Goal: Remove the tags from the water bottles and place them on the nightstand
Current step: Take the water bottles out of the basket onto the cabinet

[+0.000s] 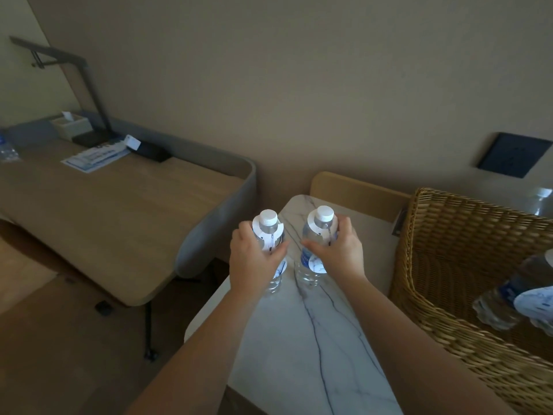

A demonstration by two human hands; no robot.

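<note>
Two clear water bottles with white caps stand upright on the white marble nightstand [299,339]. My left hand [254,259] grips the left bottle [268,226] around its upper body. My right hand [338,250] grips the right bottle [314,235] the same way. Each bottle carries a white paper tag hung round its neck: the left tag [258,232] and the right tag [312,218]. Both tags hang down the bottles' fronts, partly covered by my fingers.
A wicker basket [466,235] to the right holds more tagged bottles [514,292]. On the left is a wooden desk [104,214] with a lamp [89,85], a tissue box [71,122], a leaflet [92,157] and another bottle [7,149]. A dark wall socket plate [513,154] is at right.
</note>
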